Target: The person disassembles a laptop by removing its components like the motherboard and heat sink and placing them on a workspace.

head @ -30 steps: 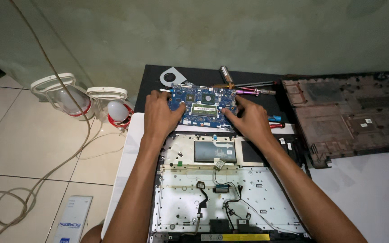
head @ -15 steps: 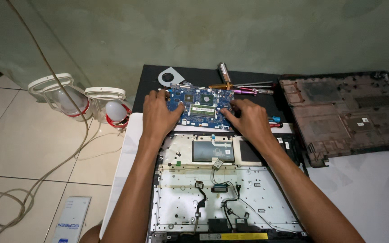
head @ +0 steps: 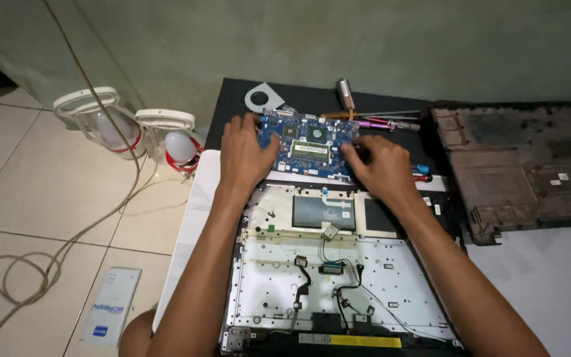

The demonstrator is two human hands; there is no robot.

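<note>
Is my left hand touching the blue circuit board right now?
Touching. The head view shows the left hand lying over the left edge of the blue circuit board, fingers on it with no gap.

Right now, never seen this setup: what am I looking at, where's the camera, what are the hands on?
There is one picture, from a camera worn on the person's head, looking down at their own bare arms. No machine here. The left hand and the right hand each grip an end of a blue circuit board. Below it lies an opened laptop shell with loose cables. To the right sits a dark bottom cover. Screwdrivers lie behind the board. On the floor tiles at left are two lamps and a cable.
</note>
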